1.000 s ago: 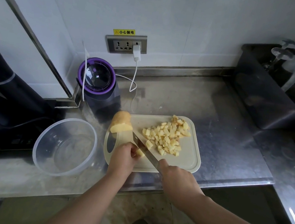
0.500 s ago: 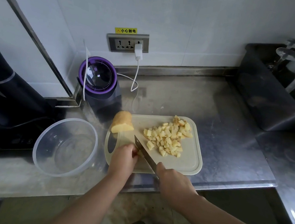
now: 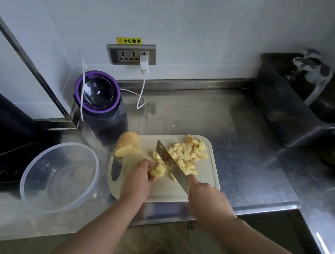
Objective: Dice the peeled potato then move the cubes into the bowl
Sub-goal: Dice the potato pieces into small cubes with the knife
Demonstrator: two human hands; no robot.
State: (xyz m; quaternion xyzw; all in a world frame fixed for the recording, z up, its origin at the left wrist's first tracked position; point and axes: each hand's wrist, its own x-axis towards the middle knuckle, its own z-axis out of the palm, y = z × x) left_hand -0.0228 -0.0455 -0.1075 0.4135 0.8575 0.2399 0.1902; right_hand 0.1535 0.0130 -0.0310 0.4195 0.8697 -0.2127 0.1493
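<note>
The knife (image 3: 171, 160) has moved away from the body since a moment ago. Its blade now leans between the little bits (image 3: 158, 170) at the left hand's (image 3: 139, 178) fingertips and the pile of cubes (image 3: 188, 153) just past them, so one more strip looks cut up small. The right hand (image 3: 206, 200) grips the knife handle tight, and the left hand's fingers curl on the little bits. The big potato piece (image 3: 128, 145) sits uncut just beyond the left hand on the cutting board (image 3: 206, 185), and the bowl (image 3: 27, 194) to that hand's left has no cubes that I can see, so the dicing is not done.
</note>
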